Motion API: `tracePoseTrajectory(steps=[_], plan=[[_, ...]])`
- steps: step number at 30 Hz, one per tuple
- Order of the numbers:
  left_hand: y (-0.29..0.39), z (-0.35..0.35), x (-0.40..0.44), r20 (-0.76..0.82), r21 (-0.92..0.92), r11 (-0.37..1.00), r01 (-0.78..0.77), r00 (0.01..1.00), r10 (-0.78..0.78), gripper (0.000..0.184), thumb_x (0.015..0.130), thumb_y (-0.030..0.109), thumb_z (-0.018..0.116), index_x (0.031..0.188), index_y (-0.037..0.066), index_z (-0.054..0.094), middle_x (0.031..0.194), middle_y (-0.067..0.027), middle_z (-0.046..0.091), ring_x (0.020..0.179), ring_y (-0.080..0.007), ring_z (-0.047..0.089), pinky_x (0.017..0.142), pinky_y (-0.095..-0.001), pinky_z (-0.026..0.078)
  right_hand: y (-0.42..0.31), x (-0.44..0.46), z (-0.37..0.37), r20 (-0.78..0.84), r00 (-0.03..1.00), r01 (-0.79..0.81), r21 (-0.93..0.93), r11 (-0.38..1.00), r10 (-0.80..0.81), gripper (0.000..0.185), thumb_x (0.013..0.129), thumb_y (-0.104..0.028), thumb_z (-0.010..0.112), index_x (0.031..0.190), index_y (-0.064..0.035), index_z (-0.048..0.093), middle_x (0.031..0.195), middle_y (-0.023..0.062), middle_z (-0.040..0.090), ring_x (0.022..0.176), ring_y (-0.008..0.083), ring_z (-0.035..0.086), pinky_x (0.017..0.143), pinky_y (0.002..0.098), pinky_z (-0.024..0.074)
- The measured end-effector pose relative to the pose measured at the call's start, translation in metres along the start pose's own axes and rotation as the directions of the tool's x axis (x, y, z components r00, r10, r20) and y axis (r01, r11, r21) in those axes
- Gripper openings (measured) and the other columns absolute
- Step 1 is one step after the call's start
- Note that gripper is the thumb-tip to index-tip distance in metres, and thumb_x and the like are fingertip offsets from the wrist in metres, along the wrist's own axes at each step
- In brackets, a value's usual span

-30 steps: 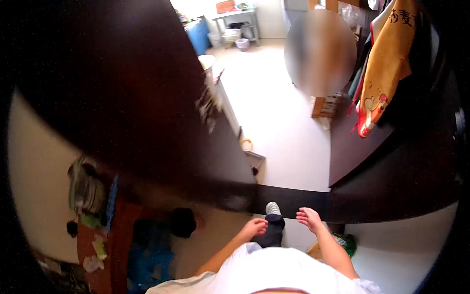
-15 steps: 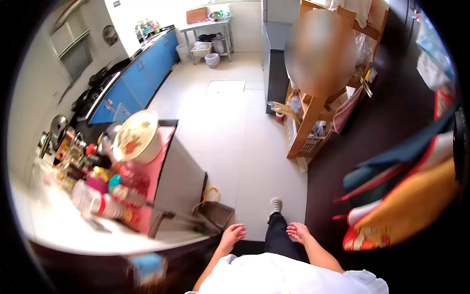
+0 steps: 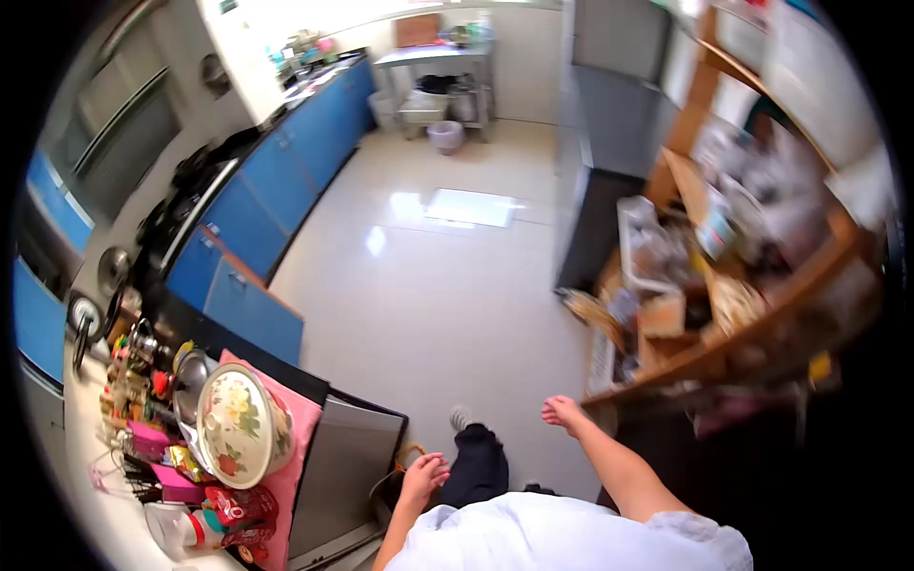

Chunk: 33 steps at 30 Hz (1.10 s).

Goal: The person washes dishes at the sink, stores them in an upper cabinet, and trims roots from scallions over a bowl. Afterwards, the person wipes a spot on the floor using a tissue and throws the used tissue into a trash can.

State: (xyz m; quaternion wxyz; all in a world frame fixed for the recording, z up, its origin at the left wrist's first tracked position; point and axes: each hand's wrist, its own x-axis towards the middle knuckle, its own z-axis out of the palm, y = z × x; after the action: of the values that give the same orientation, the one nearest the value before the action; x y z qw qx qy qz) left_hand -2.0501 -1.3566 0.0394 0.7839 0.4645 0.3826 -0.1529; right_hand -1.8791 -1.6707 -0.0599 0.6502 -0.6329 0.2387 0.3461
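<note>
My left hand [image 3: 426,473] hangs low in front of my white shirt, fingers loosely apart and nothing in them. It is nearest to the dustpan and yellow-handled item [image 3: 407,453] beside the grey counter side. My right hand [image 3: 562,411] is held out over the floor, its fingers apart and holding nothing. Between the hands show my dark trouser leg [image 3: 476,466] and a light shoe [image 3: 461,418].
At left a counter with a pink cloth [image 3: 303,419] bears a floral-lidded pot [image 3: 235,425], bottles and jars. Blue cabinets [image 3: 276,176] line the left wall, one door open. A wooden shelf [image 3: 685,190] and grey fridge [image 3: 614,124] stand at right; a metal table [image 3: 438,57] is far back.
The view has moved forward through the dark doorway into the kitchen. The hanging aprons have left view, and the shelf and counter are closer. Both hands remain empty; the right reaches further out.
</note>
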Motion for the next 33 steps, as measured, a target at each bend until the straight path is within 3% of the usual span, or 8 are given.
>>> tracePoseTrajectory(steps=[3, 5, 7, 14, 21, 25, 27, 33], plan=[[0.042, 0.001, 0.066, 0.007, -0.039, 0.999, 0.019, 1.000, -0.018, 0.021, 0.087, 0.012, 0.051, 0.105, 0.003, 0.052, 0.093, -0.0106, 0.059, 0.078, -0.0175, 0.059, 0.068, -0.0289, 0.051, -0.037, 0.064, 0.019, 0.018, 0.999, -0.046, 0.030, 0.999, 0.045, 0.013, 0.084, -0.020, 0.052, 0.086, -0.0073, 0.053, 0.076, 0.0074, 0.059, 0.064, 0.0175, 0.059, 0.058, 0.0290, 0.0502], [0.073, -0.010, 0.131, 0.040, -0.132, 0.991, 0.031, 0.999, -0.026, 0.021, 0.086, 0.012, 0.051, 0.106, 0.003, 0.052, 0.092, -0.0108, 0.060, 0.077, -0.0175, 0.060, 0.068, -0.0294, 0.052, -0.031, 0.136, 0.006, 0.198, 0.978, -0.054, -0.058, 0.997, 0.064, 0.012, 0.084, -0.018, 0.051, 0.089, -0.0079, 0.051, 0.073, 0.0081, 0.059, 0.063, 0.0191, 0.059, 0.053, 0.0318, 0.0505], [0.133, -0.001, 0.173, 0.004, -0.130, 0.991, -0.026, 1.000, 0.027, 0.022, 0.086, 0.012, 0.051, 0.106, 0.003, 0.052, 0.093, -0.0108, 0.060, 0.074, -0.0171, 0.060, 0.068, -0.0299, 0.052, -0.086, 0.134, 0.024, 0.017, 0.980, -0.198, -0.048, 0.979, 0.199, 0.013, 0.084, -0.018, 0.052, 0.090, -0.0071, 0.051, 0.074, 0.0083, 0.059, 0.062, 0.0193, 0.059, 0.052, 0.0315, 0.0514], [0.368, 0.050, 0.277, 0.041, 0.090, 0.971, -0.219, 0.975, 0.216, 0.023, 0.086, 0.016, 0.051, 0.105, 0.003, 0.053, 0.095, -0.0079, 0.059, 0.081, -0.0138, 0.058, 0.072, -0.0270, 0.051, -0.229, 0.220, 0.021, -0.122, 0.976, -0.187, -0.042, 0.981, 0.181, 0.015, 0.084, -0.017, 0.052, 0.094, -0.0062, 0.051, 0.077, 0.0103, 0.059, 0.067, 0.0235, 0.061, 0.058, 0.0344, 0.0534], [0.469, 0.052, 0.424, -0.043, 0.012, 0.982, -0.189, 0.981, 0.190, 0.021, 0.087, 0.016, 0.050, 0.104, 0.004, 0.054, 0.093, -0.0067, 0.058, 0.079, -0.0130, 0.057, 0.071, -0.0263, 0.051, -0.338, 0.393, 0.043, -0.198, 0.880, -0.462, -0.145, 0.875, 0.432, 0.015, 0.083, -0.015, 0.050, 0.095, -0.0054, 0.048, 0.075, 0.0121, 0.056, 0.060, 0.0254, 0.060, 0.050, 0.0344, 0.0532], [0.539, 0.048, 0.471, -0.158, -0.055, 0.996, -0.074, 0.985, 0.064, 0.021, 0.087, 0.015, 0.050, 0.104, 0.004, 0.054, 0.094, -0.0072, 0.058, 0.078, -0.0132, 0.057, 0.069, -0.0257, 0.051, -0.490, 0.485, 0.123, -0.111, 0.966, -0.258, -0.304, 0.917, 0.235, 0.009, 0.080, -0.010, 0.052, 0.078, -0.0011, 0.053, 0.067, 0.0108, 0.057, 0.054, 0.0220, 0.058, 0.047, 0.0313, 0.0504], [0.575, 0.042, 0.480, -0.212, -0.081, 0.996, -0.046, 0.977, 0.028, 0.021, 0.087, 0.015, 0.049, 0.104, 0.004, 0.054, 0.094, -0.0074, 0.058, 0.077, -0.0132, 0.058, 0.069, -0.0257, 0.051, -0.548, 0.562, 0.162, 0.051, 0.997, -0.034, -0.465, 0.885, 0.066, 0.013, 0.077, -0.008, 0.052, 0.066, -0.0017, 0.055, 0.059, 0.0081, 0.056, 0.051, 0.0179, 0.056, 0.046, 0.0287, 0.0479], [0.664, -0.011, 0.546, -0.434, -0.243, 0.948, -0.204, 0.897, 0.082, 0.021, 0.087, 0.014, 0.049, 0.106, 0.003, 0.052, 0.094, -0.0088, 0.058, 0.078, -0.0148, 0.057, 0.069, -0.0269, 0.051, -0.762, 0.683, 0.372, 0.340, 0.928, 0.331, -0.555, 0.763, -0.155, 0.018, 0.078, -0.017, 0.063, 0.074, -0.0029, 0.055, 0.068, 0.0086, 0.060, 0.059, 0.0156, 0.059, 0.055, 0.0273, 0.0504]])
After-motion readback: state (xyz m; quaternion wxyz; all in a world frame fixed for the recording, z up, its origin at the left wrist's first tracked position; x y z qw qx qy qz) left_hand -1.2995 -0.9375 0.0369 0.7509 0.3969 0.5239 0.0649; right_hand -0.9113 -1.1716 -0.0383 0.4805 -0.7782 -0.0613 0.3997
